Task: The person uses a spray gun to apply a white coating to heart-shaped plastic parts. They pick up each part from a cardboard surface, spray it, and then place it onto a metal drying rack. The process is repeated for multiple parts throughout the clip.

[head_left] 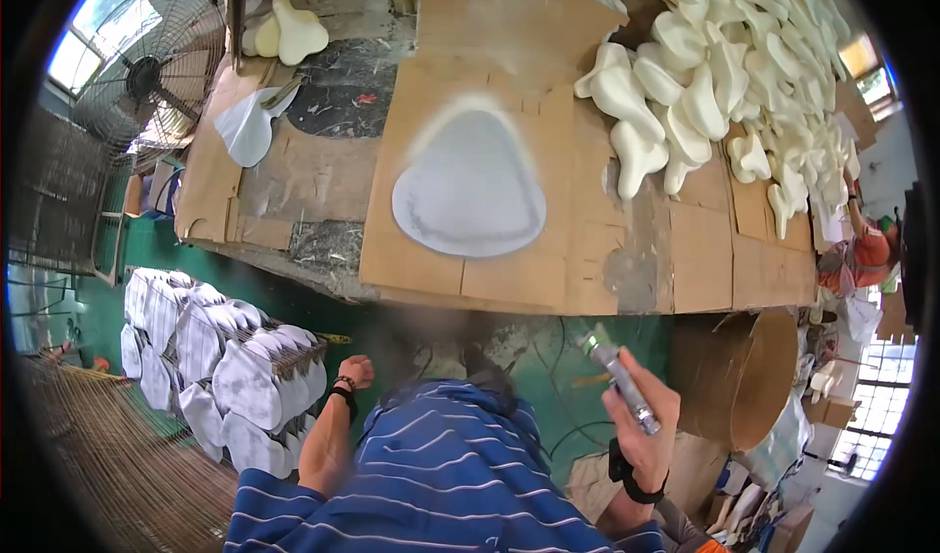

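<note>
My right hand (644, 411) is closed around a slim metal spray gun (627, 387), its greenish tip pointing up and left toward the table. My left hand (356, 371) hangs low, fingers curled, with nothing visible in it; it is nearest to a rack of hanging grey-white fabric pieces (259, 377). On the cardboard-covered table ahead lies a flat, rounded triangular grey sheet (470, 186). A pale haze marks the cardboard around its upper edge. Neither hand touches the sheet.
Cream foam pieces (705, 93) are heaped on the table's right side. A smaller white sheet (245, 132) and foam pieces (294, 29) sit at the left. A caged fan (147, 78) stands far left. Below the table's right edge is a cardboard drum (734, 382). Another person (867, 250) is far right.
</note>
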Demonstrator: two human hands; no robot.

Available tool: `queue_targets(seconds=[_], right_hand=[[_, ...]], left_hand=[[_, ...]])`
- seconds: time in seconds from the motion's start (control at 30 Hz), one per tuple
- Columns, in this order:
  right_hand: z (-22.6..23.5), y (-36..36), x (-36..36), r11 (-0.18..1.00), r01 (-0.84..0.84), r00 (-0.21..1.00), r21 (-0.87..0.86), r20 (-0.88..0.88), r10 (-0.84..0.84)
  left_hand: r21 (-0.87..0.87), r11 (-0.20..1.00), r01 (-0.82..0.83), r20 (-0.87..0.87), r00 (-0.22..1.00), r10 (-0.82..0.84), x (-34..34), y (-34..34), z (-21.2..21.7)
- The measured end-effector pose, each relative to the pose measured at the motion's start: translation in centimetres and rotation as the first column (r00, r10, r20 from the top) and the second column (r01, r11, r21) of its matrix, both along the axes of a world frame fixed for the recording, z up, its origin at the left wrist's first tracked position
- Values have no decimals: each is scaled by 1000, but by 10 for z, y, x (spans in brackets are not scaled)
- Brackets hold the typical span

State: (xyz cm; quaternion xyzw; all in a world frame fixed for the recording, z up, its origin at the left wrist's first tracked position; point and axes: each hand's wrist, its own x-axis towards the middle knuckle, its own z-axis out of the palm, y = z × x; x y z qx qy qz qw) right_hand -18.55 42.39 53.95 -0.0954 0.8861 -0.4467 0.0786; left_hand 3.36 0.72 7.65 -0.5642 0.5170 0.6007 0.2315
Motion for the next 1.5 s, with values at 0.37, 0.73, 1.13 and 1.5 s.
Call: queue_targets(seconds=[0.37, 0.73, 1.13, 1.5], right_hand=[[-2, -5, -8, 995, -98, 995, 7, -37, 98], [12, 8, 0, 993, -91, 989, 75, 120, 82], [4, 1, 1, 1000, 24, 996, -5, -90, -25], [-4, -11, 28, 998, 16, 975, -53, 223, -3]], left_hand=[[-15, 999, 39, -76, 996, -40, -34, 1, 6], [17, 999, -27, -60, 998, 28, -13, 7, -1], [192, 981, 21, -54, 998, -11, -40, -18, -24], [-114, 989, 95, -328, 936, -127, -96, 23, 46]])
